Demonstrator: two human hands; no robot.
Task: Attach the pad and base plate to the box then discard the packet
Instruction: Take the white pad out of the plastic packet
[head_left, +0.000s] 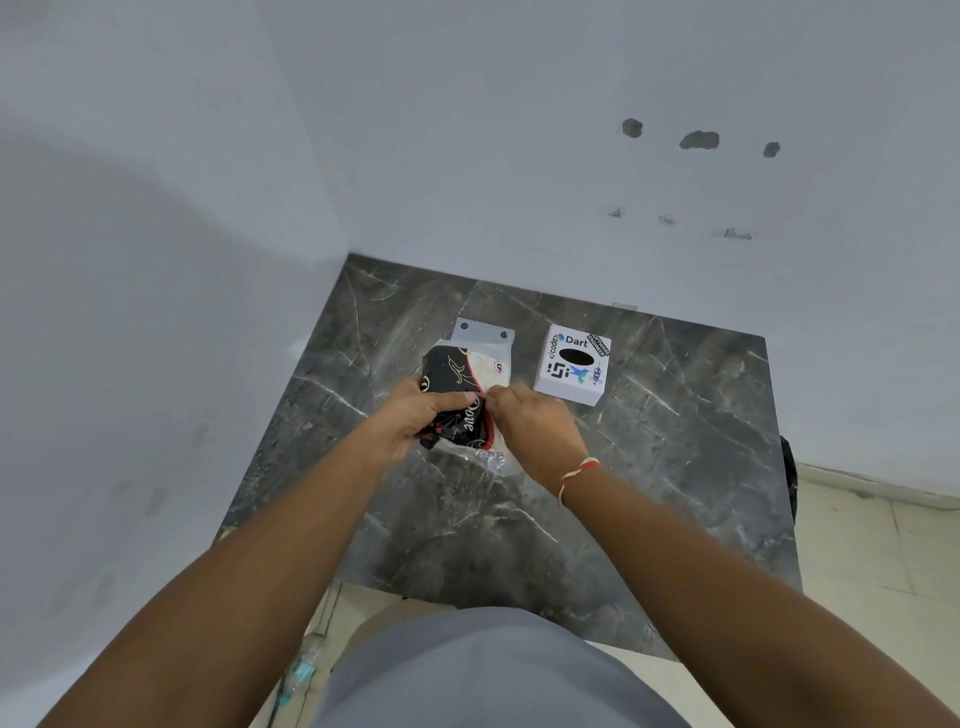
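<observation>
A black, white and red packet (457, 371) is held over the middle of the dark marble table (649, 467). My left hand (415, 415) grips its left side. My right hand (535, 423) pinches its edge at the centre, right beside the left thumb. A grey-white base plate (483, 332) with two holes lies flat just behind the packet, partly hidden by it. To the right stands the white box (571, 364), with stickers and a dark oval opening on top. The pad is not visible.
White walls close the table in at the back and left. The table's right edge borders a light tiled floor (857, 545). A plastic bottle (301, 670) lies on the floor at the lower left, beside my body.
</observation>
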